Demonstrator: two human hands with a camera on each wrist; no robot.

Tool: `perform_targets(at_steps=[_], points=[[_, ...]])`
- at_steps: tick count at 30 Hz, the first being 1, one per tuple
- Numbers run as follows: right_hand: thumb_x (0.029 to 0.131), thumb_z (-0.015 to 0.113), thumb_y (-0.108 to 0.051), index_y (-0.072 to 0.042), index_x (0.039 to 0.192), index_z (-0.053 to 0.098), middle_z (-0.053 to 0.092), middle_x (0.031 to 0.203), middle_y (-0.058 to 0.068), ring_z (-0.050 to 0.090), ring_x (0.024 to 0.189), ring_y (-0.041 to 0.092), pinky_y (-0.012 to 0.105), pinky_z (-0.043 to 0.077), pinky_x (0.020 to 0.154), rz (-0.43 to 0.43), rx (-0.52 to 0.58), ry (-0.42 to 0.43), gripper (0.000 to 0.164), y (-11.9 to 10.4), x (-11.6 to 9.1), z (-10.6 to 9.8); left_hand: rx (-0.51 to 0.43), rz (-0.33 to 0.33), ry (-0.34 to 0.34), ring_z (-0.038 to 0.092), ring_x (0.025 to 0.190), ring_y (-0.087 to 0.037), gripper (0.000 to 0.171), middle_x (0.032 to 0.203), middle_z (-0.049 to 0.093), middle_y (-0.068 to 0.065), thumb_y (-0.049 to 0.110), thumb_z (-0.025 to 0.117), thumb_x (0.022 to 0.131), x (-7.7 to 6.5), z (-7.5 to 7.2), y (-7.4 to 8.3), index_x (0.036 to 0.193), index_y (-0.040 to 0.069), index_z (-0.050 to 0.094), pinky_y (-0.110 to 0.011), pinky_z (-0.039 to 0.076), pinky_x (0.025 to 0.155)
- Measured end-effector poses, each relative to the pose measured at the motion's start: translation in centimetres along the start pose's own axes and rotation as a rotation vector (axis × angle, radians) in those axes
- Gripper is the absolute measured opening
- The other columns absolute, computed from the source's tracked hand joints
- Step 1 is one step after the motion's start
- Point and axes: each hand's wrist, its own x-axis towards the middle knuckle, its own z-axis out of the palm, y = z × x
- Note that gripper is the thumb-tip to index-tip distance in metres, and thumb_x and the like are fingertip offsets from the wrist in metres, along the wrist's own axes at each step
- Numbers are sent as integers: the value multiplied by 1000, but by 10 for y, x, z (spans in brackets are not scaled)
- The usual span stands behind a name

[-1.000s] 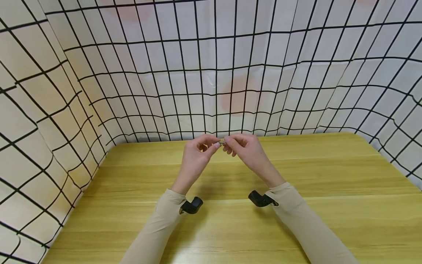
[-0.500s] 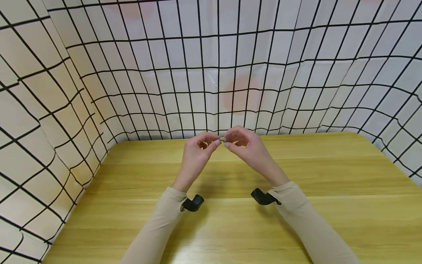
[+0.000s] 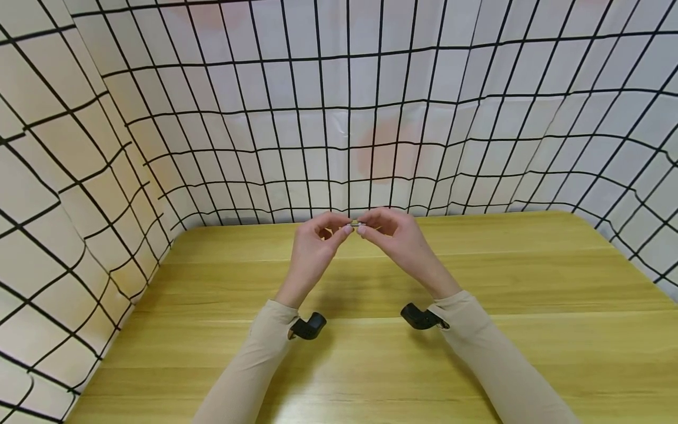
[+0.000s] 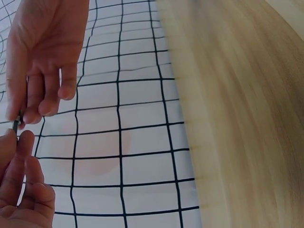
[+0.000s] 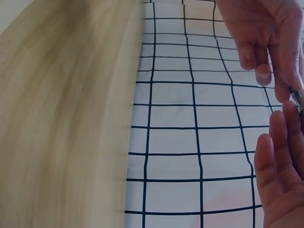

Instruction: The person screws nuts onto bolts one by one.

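A small, thin metal piece (image 3: 354,225), screw-like, is held level between both hands above the far part of the table. My left hand (image 3: 316,244) pinches its left end between thumb and index finger. The thumb and index finger of my right hand (image 3: 398,241) pinch the other end. In the left wrist view the dark metal piece (image 4: 16,125) shows at the left edge, between the fingertips of both hands. The right wrist view catches a shiny part of the piece (image 5: 296,97) at its right edge. Fingertips cover both ends, so its exact kind is unclear.
The wooden table (image 3: 349,365) lies beneath both forearms. A white sheet with a black grid (image 3: 318,129) rises behind it and along both sides. Black wrist mounts (image 3: 309,326) stick out inward from the beige sleeves (image 3: 477,335).
My right thumb and fingers drew back from the metal piece half a second ago, spreading a little, and now pinch its right end again. The left hand keeps its hold nearly still.
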Motion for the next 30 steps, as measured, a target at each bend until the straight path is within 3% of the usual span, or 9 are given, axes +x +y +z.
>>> perform_targets(at_steps=[5,9,14,19,21,24,26,30], points=[[99,60,-12,2,101,68,67,91,19,62,87,38,34,52,77,19,33,13,16,10,3,1,-23,-6,-5,55,77,-16,7,87,69,0,13,73,91,1,1,0,97,10,76,-33,43,70],[100,60,-16,-2,95,69,66,82,16,60,80,32,32,50,72,14,32,39,18,28,6,3,-32,-18,-12,55,78,-19,8,88,69,-5,10,73,90,0,3,3,97,6,75,-33,41,70],[101,59,-28,-6,91,69,65,78,11,59,77,25,34,50,72,32,47,53,26,38,8,5,-32,-35,-20,54,79,-22,9,89,68,-13,3,70,91,-4,0,26,97,-2,73,-34,41,72],[102,54,-39,-7,104,69,66,86,8,61,82,22,43,52,77,26,35,42,35,36,8,5,-22,-27,-10,55,79,-23,8,90,68,-14,1,69,91,-6,-3,39,97,-4,72,-36,43,73],[103,54,-32,-6,114,66,68,95,10,62,87,24,49,51,80,26,40,21,30,26,7,4,-18,-19,-2,55,78,-23,8,90,69,-13,1,69,91,-6,-3,38,97,-3,72,-38,43,73],[100,59,-18,-5,121,62,67,105,12,62,95,24,51,51,82,10,34,-12,24,12,5,2,-23,-13,7,55,76,-22,7,89,70,-13,0,69,91,-5,-3,36,96,-3,72,-40,43,72],[97,62,-8,-3,120,61,66,109,14,61,99,25,50,50,85,-3,23,-24,23,3,3,2,-24,-10,8,54,75,-22,7,89,70,-14,0,68,91,-5,-3,35,96,-3,72,-41,43,71],[95,64,-3,-2,113,63,65,107,12,60,98,23,47,50,86,-39,-7,-11,18,2,2,2,-24,-15,9,54,76,-23,7,89,69,-14,0,68,91,-5,-3,36,96,-4,72,-40,43,72]])
